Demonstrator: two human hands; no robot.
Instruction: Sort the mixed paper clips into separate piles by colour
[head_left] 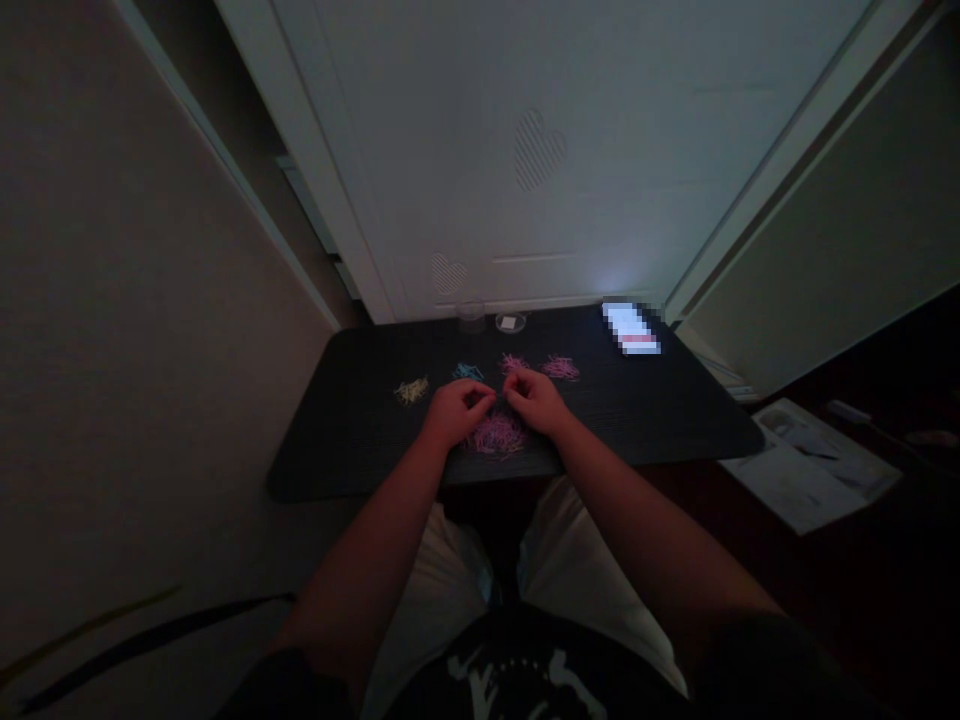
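My left hand (459, 405) and my right hand (531, 397) hover close together over a mixed pile of small pink and pale strips (496, 435) on a black tabletop (337, 440). Both hands have their fingers curled in a pinch; whatever they hold is too small and dark to make out. Beyond the hands lie sorted little heaps: a yellow heap (411, 390), a blue heap (468, 372), a pink heap (514, 363) and a purple-pink heap (561, 368).
A clear glass (471, 316) and a small round dish (511, 322) stand at the table's far edge. A lit phone (631, 328) lies at the far right. A white door rises behind. Papers (810, 465) lie on the floor to the right.
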